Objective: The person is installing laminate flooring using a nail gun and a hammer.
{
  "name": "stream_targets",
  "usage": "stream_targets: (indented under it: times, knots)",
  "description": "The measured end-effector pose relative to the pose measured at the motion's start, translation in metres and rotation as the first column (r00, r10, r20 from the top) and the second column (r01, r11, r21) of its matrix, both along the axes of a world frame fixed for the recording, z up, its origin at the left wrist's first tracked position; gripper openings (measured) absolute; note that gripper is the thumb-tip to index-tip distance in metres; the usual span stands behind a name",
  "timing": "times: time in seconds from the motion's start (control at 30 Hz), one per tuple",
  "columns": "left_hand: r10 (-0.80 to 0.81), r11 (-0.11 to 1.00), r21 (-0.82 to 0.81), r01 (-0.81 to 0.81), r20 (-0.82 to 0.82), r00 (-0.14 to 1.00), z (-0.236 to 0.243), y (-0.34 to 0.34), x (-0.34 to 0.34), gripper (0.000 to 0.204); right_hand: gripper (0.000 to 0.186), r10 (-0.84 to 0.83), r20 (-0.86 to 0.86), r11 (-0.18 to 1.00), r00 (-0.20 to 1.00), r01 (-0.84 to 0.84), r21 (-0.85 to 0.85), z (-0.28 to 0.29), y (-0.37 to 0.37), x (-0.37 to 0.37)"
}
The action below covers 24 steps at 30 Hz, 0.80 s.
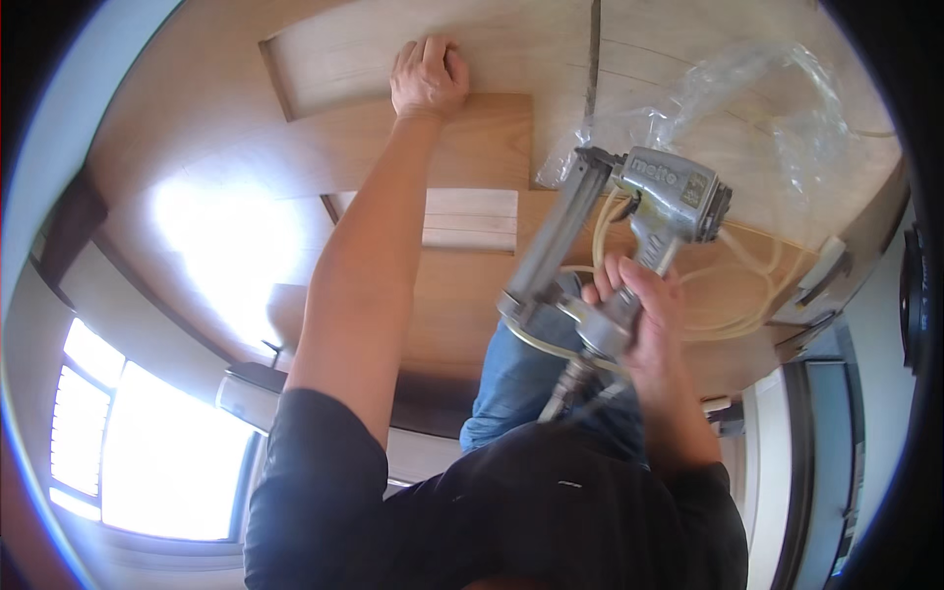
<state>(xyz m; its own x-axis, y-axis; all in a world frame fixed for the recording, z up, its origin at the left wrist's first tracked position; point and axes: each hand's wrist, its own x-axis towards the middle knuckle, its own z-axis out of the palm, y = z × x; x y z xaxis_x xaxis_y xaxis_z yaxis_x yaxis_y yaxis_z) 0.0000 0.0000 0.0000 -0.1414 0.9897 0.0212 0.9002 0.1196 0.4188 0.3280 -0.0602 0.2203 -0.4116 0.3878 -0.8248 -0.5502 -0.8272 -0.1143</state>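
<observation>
My right hand [644, 315] grips the handle of a silver-grey pneumatic nail gun [674, 187]. The gun is held up over the wood, its long magazine slanting down to the left and an air fitting below the grip. My left arm reaches far forward. Its hand [430, 79] rests with curled fingers at the far edge of a wooden board [482, 147], beside a pale recessed panel [334, 59]. The fingertips are hidden, so what they may hold cannot be made out. A smaller pale recess [472, 218] shows nearer to me.
Crumpled clear plastic [811, 138] lies on the wood at the far right. A pale yellow air hose [733, 320] loops beside the gun. A dark gap [594, 59] runs across the wood at the far side. A bright window [157, 442] is at the lower left.
</observation>
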Motion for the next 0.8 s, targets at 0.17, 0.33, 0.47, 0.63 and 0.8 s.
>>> stream_targets:
  times: [0.17, 0.33, 0.47, 0.63, 0.8]
  knots:
    - [-0.039, 0.999, -0.020, 0.038, -0.065, 0.997, 0.014, 0.011, 0.009, 0.013, 0.054, -0.362, 0.115, 0.921, 0.925, 0.374, -0.108, -0.022, 0.006, -0.062]
    - [-0.078, 0.996, -0.058, 0.073, -0.093, 0.993, 0.031, 0.014, 0.017, 0.012, 0.056, -0.508, 0.015, 0.845, 0.861, 0.502, -0.184, -0.029, 0.006, -0.082]
    - [-0.101, 0.993, -0.063, 0.096, -0.068, 0.993, 0.028, 0.019, 0.026, 0.011, 0.057, -0.510, 0.084, 0.850, 0.856, 0.517, -0.099, -0.030, 0.011, -0.087]
    - [-0.124, 0.991, -0.068, 0.118, -0.090, 0.988, 0.033, 0.019, 0.034, 0.011, 0.057, -0.504, 0.096, 0.854, 0.858, 0.512, -0.092, -0.034, 0.010, -0.085]
    - [-0.139, 0.988, -0.081, 0.130, -0.106, 0.985, 0.035, 0.019, 0.034, 0.012, 0.059, -0.471, 0.139, 0.865, 0.871, 0.487, -0.121, -0.024, 0.016, -0.087]
